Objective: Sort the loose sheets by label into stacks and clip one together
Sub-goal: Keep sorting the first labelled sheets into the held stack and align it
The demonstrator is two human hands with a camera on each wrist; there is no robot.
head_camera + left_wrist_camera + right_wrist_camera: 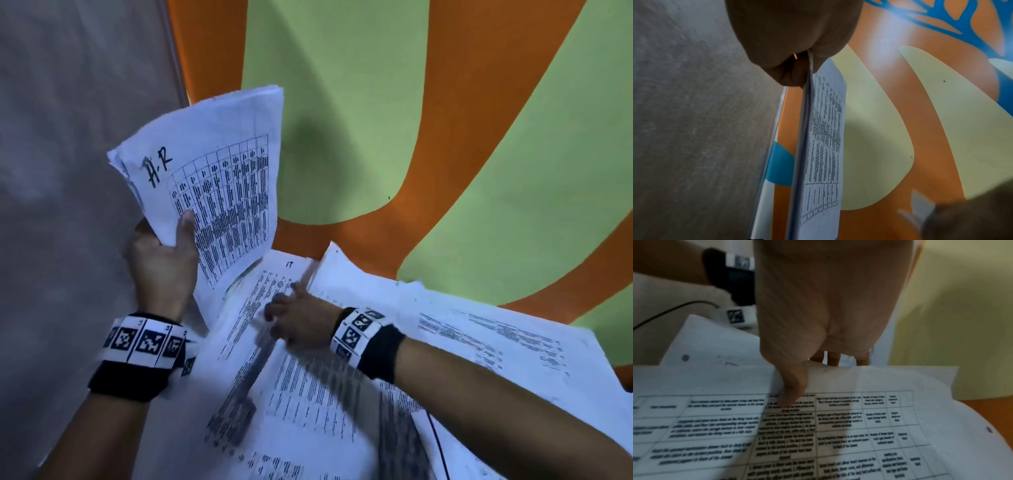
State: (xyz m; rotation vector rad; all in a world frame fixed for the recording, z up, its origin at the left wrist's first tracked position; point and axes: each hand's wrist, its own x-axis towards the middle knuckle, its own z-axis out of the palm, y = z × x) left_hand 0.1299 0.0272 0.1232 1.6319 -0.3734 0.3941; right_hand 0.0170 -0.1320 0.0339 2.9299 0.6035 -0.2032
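Two risks loom: the left hand (164,263) pinches the raised "H.R" bundle (212,178) at ten o'clock by one corner, so sheets could fan out, while the right hand (301,318), thumb pinching the "IT" sheet (274,342) centrally, may drag neighbours.

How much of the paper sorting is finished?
Partly done: the left hand already holds a bundle labelled HR. In hand: the right hand is pinching a sheet marked IT. Left: loose sheets on the table, and no clip is visible.
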